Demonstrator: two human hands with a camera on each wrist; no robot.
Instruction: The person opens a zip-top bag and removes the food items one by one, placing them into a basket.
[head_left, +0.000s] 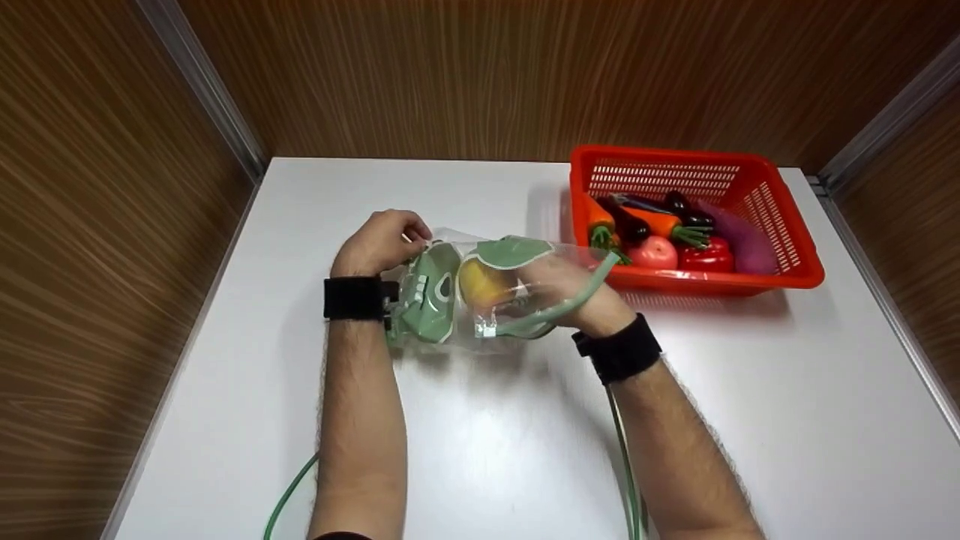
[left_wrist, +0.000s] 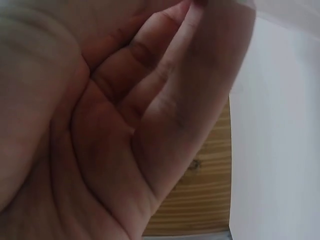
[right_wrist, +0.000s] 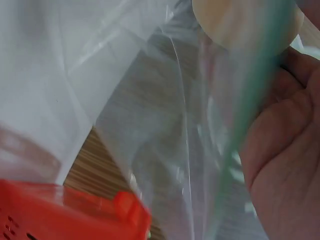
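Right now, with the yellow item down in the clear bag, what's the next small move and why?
Probably draw the right hand back out of the clear bag. It is inside the bag beside the yellow item, which already sits deep in it. The left hand pinches the bag's edge, so the mouth should stay held. More vegetables wait in the orange basket to the right.

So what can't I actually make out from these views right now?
- Right hand, head view: fingers sit inside the clear bag, blurred by plastic; its grip on the yellow item is unclear.
- Left hand, left wrist view: the palm fills the frame and hides the bag.
- Red basket, right wrist view: only a blurred corner shows.
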